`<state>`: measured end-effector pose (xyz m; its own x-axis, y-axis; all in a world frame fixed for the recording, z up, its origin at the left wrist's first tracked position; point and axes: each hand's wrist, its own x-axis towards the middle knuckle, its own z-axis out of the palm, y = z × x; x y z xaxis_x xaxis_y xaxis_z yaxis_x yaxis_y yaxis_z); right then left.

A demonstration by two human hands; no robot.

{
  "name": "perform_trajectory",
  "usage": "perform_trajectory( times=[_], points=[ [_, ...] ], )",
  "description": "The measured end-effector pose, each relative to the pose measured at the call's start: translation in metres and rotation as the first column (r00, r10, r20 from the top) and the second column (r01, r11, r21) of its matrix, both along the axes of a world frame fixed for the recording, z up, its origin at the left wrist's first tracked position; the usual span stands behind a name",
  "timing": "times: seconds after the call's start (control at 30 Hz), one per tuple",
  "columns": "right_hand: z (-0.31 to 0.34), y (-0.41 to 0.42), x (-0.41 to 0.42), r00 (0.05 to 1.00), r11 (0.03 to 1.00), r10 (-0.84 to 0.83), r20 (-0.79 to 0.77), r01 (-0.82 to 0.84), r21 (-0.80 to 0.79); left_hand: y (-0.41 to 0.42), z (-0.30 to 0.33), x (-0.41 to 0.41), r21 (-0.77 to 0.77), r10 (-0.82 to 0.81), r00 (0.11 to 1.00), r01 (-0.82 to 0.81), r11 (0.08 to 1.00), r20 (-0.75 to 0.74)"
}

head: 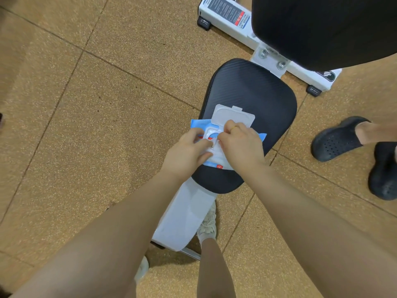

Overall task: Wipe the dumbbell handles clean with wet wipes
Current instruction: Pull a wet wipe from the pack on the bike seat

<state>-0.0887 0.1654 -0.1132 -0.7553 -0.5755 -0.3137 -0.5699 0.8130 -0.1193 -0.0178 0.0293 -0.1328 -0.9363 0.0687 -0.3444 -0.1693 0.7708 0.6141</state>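
Observation:
A blue and white pack of wet wipes (198, 124) lies on the black padded seat (257, 91) of a bench. Its white plastic lid (233, 114) is flipped open, pointing away from me. My left hand (187, 153) rests on the pack's near left side, thumb and fingers pinching at the opening. My right hand (241, 145), with a gold ring, pinches at the same opening from the right. A bit of white wipe shows between the fingertips. No dumbbell is in view.
The bench's white frame (184, 216) runs toward me between my shoes. Its black backrest (322, 29) and white base bar (232, 20) stand at the far right. Another person's black clogs (339, 138) stand on the cork-coloured floor at the right.

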Motion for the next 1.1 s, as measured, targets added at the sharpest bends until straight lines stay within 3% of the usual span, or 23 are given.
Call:
perform_trajectory(
  times=[0.33, 0.53, 0.73, 0.87, 1.0, 1.1],
  points=[
    [0.005, -0.013, 0.014, 0.998, 0.984, 0.03, 0.057, -0.039, 0.172, -0.002, 0.001, 0.0, -0.042, 0.041, 0.998, -0.039, 0.998, 0.047],
    [0.003, -0.013, 0.008, 0.999, 0.996, -0.035, 0.038, 0.032, 0.084, -0.001, 0.005, -0.002, -0.078, 0.035, 0.995, -0.028, 0.997, 0.095],
    [0.001, 0.002, 0.004, 0.944, 0.964, -0.23, 0.238, 0.255, -0.08, 0.002, 0.008, -0.003, -0.115, 0.031, 0.992, -0.017, 0.993, 0.12],
    [0.007, 0.02, 0.003, 0.879, 0.878, -0.313, 0.359, 0.412, -0.244, 0.002, 0.009, -0.002, -0.077, 0.061, 0.991, -0.051, 0.996, 0.123],
    [0.011, 0.02, 0.002, 0.889, 0.894, -0.299, 0.348, 0.388, -0.223, 0.005, 0.006, -0.001, -0.082, 0.059, 0.991, -0.049, 0.995, 0.119],
    [0.01, 0.01, 0.001, 0.906, 0.941, -0.26, 0.335, 0.315, -0.121, 0.005, 0.006, -0.001, -0.087, 0.05, 0.992, -0.04, 0.995, 0.116]
  ],
)
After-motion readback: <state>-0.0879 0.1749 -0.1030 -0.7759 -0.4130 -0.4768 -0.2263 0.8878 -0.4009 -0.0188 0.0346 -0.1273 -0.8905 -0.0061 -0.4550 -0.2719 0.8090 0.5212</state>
